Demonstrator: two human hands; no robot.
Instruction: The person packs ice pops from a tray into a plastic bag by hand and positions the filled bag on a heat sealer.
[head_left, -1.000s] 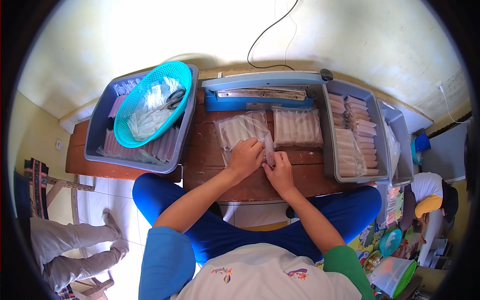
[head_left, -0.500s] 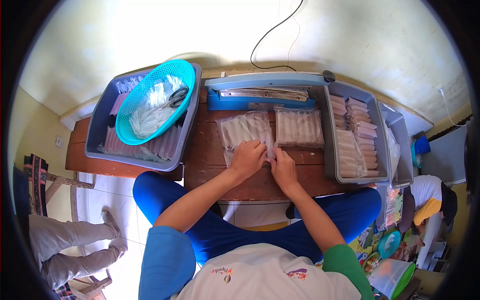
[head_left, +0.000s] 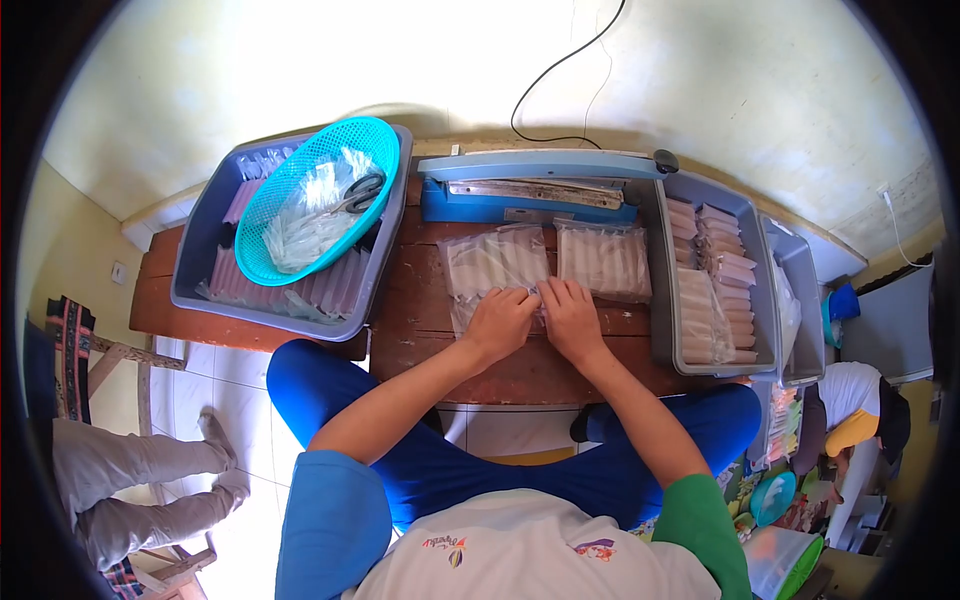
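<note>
A clear plastic bag of pale tube-shaped packets [head_left: 495, 262] lies on the brown wooden table [head_left: 400, 345]. My left hand [head_left: 503, 322] is closed on the bag's lower right part, its fingers curled. Right beside it, my right hand [head_left: 570, 315] is closed on the same bag's edge, the fingertips of both hands nearly touching. The plastic between the fingers is mostly hidden. Just beyond my right hand is a second filled bag [head_left: 603, 262], lying flat. Behind both bags stands a long blue sealer [head_left: 530, 207] with its arm above it.
A grey tub [head_left: 345, 328] at the left holds packets and a turquoise basket [head_left: 252, 225] with plastic bags and scissors [head_left: 363, 193]. Another grey tub [head_left: 662, 300] of packets stands at the right. One person's legs [head_left: 150, 448] show at lower left; another person [head_left: 855, 400] bends at right.
My right hand has moved up and closer to my left hand at the bag's edge. The view has shifted slightly, and the person at the right has moved a little.
</note>
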